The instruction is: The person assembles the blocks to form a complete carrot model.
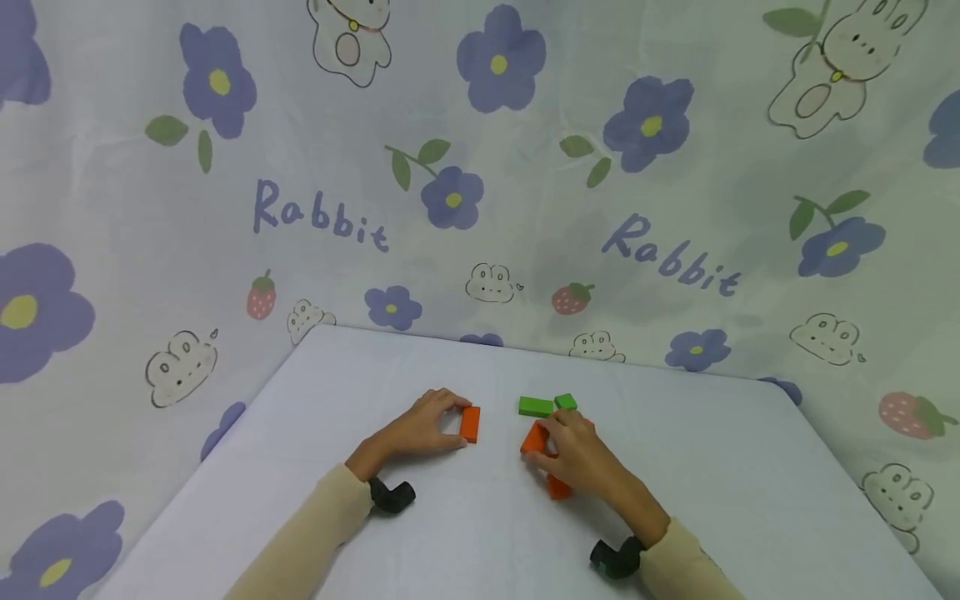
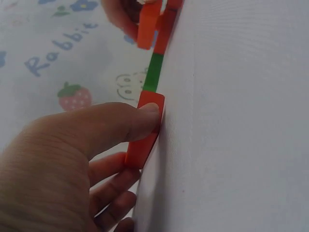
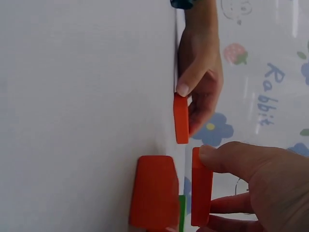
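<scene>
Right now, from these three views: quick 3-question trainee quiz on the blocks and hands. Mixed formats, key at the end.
1. True or false: the left hand grips an orange block on the table.
2. How many green blocks lie beyond the right hand? A) none B) two C) four
3. Fill in: the block that the right hand pinches is ____ in colour.

Key: 1 true; 2 B; 3 orange.

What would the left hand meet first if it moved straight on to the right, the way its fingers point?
Probably the right hand, which holds an orange block. The left hand itself holds another orange block; depth is unclear.
</scene>
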### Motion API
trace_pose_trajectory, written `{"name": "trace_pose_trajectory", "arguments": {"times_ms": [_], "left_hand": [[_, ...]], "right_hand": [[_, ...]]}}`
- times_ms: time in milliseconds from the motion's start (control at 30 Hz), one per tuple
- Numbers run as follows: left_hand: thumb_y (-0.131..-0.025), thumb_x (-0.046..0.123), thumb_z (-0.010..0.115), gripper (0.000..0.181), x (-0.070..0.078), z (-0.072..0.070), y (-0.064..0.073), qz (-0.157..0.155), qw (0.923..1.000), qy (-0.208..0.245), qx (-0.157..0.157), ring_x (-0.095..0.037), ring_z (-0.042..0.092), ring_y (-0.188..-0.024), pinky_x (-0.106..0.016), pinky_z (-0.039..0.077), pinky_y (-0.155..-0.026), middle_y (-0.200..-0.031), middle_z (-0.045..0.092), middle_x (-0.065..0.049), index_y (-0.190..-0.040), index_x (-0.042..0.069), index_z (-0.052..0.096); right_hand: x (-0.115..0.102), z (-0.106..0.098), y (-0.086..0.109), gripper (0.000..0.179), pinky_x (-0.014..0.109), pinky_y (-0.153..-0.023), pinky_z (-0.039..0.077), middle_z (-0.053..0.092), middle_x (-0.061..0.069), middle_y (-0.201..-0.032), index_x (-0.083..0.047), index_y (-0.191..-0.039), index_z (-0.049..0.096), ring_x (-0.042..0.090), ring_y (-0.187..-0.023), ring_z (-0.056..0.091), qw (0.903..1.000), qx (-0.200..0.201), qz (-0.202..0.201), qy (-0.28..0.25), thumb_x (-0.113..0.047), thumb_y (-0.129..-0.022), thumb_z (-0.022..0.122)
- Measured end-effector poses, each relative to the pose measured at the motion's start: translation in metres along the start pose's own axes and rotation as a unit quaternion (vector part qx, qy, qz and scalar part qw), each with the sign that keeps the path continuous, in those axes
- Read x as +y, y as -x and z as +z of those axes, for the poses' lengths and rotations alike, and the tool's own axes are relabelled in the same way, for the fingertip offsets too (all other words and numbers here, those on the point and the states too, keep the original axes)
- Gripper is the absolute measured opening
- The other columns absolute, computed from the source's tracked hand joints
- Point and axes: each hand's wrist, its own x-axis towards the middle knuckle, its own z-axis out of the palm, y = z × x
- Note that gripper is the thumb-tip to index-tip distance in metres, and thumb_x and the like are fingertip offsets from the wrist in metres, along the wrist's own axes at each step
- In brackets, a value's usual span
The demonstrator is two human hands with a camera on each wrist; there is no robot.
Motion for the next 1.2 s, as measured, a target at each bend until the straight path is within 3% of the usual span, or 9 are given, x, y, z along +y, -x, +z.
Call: {"name": "trace_pose_trajectory", "arguments": {"times_ms": [133,467,800,1200], "left_hand": [[-0.084,0.040,0.078,0.059,0.002,-0.002,-0.001,-0.007,1.0000,0.003,-0.005,-0.019,0.047,-0.120,-0.047,0.041,-0.105,-0.130,0.058,-0.001,-0.135,0.017,0.058],[-0.084,0.042,0.077,0.060,0.003,-0.002,-0.001,-0.005,0.9999,0.010,-0.005,-0.021,0.047,-0.121,-0.050,0.040,-0.106,-0.131,0.059,-0.001,-0.135,0.017,0.059],[-0.084,0.041,0.078,0.059,0.000,0.000,0.000,0.010,0.9999,0.002,0.000,-0.020,0.049,-0.118,-0.048,0.041,-0.103,-0.129,0.060,-0.002,-0.134,0.016,0.059],[-0.085,0.040,0.077,0.059,0.005,-0.003,0.002,0.015,0.9999,0.000,-0.003,-0.022,0.047,-0.122,-0.051,0.040,-0.105,-0.134,0.060,-0.001,-0.136,0.018,0.059]], "right_hand": [[-0.007,-0.004,-0.010,0.054,0.036,-0.086,0.059,0.061,0.008,-0.122,-0.004,-0.128,0.066,0.019,-0.106,0.060,0.9991,-0.001,0.000,-0.042,-0.029,-0.083,0.082],[-0.023,0.006,-0.041,0.054,0.037,-0.094,0.056,0.062,0.008,-0.125,-0.005,-0.133,0.063,0.020,-0.111,0.061,0.9946,-0.061,-0.033,-0.078,-0.030,-0.087,0.078],[-0.024,0.022,-0.052,0.053,0.035,-0.094,0.056,0.064,0.010,-0.123,-0.001,-0.132,0.062,0.021,-0.106,0.062,0.9906,-0.051,-0.069,-0.107,-0.025,-0.088,0.078],[-0.024,0.036,-0.053,0.052,0.038,-0.098,0.054,0.062,0.009,-0.126,-0.005,-0.132,0.063,0.023,-0.114,0.063,0.9927,-0.038,-0.075,-0.086,-0.031,-0.089,0.076]]}}
